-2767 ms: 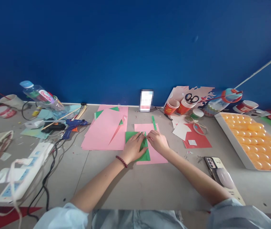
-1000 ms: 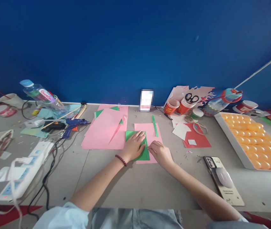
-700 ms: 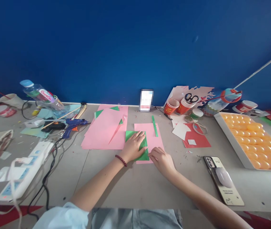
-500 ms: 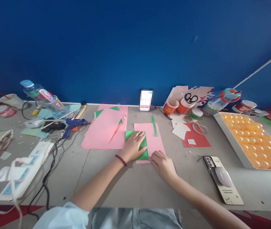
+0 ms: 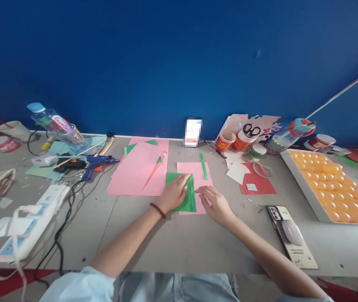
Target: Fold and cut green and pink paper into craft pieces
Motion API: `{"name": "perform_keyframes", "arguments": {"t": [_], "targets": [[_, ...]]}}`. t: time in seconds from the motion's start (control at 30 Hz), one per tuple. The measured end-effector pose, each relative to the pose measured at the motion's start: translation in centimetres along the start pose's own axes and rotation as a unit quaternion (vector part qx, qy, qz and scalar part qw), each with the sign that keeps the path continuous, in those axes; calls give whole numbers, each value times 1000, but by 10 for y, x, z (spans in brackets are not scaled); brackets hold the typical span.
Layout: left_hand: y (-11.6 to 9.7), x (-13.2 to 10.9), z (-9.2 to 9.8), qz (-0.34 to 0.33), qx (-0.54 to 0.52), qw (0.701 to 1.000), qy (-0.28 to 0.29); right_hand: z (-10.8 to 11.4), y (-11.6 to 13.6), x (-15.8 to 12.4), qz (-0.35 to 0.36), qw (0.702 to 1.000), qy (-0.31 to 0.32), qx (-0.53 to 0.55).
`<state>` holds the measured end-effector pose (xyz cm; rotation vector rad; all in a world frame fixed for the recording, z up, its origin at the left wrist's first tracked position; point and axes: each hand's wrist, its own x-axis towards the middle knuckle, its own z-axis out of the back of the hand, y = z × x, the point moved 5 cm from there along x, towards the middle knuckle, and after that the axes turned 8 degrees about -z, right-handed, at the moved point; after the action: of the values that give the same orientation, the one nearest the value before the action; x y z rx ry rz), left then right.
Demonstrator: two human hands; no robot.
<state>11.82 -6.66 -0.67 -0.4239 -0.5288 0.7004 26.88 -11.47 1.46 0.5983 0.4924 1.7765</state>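
A green sheet of paper [image 5: 187,204] lies on a pink sheet [image 5: 202,201], with a narrow crease or strip along its right side. My left hand [image 5: 174,193] rests flat on the green sheet, fingers stretched toward its upper right. On that wrist is a dark red bead bracelet [image 5: 158,210]. My right hand [image 5: 216,204] is at the green sheet's right edge, its fingers partly bent and apart, with the index fingertip at or just beside the creased edge. Whether that fingertip touches the paper I cannot tell. Above, a thin green strip [image 5: 203,165] lies across the pink sheet.
Larger pink sheets [image 5: 134,176] lie to the left, near a blue glue gun [image 5: 98,163] and a power strip [image 5: 35,222]. On the right are red paper cups [image 5: 226,141], scissors [image 5: 251,130], a phone [image 5: 292,239] and a tray of orange balls [image 5: 333,184]. A lit screen [image 5: 192,132] stands behind.
My right hand has moved up from the green sheet's lower right corner along its right edge, its fingers now more spread. My left hand's fingers have drawn slightly left, showing more of the crease.
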Motion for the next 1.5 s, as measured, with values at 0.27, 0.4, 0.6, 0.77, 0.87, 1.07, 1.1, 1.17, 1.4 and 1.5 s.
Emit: {"name": "perform_keyframes", "arguments": {"t": [0.27,0.4,0.6,0.77,0.87,1.07,1.1,1.17,1.4,1.5], "targets": [[7,-5,5,44,-54,996,-61,-17,-6,29,200,965,129,-112],[8,-4,4,26,-52,997,-52,-13,-3,32,199,964,149,-98],[-1,-4,2,-32,-18,999,-6,-4,5,35,167,957,210,-107],[-5,-2,-1,-61,1,997,47,-10,10,33,182,944,251,-110],[-5,0,-4,-77,3,994,75,-11,10,36,175,942,269,-96],[-6,2,-3,-71,-32,994,76,-14,11,37,157,937,300,-82],[-5,1,-3,-68,-38,994,76,-15,12,37,152,939,300,-78],[-5,1,-3,-64,-48,994,77,-15,13,35,148,942,295,-68],[-4,-1,-3,-79,-52,993,75,-15,17,31,151,941,302,-25],[-4,-1,-3,-79,-50,993,76,-15,16,31,146,944,296,-27]]}}
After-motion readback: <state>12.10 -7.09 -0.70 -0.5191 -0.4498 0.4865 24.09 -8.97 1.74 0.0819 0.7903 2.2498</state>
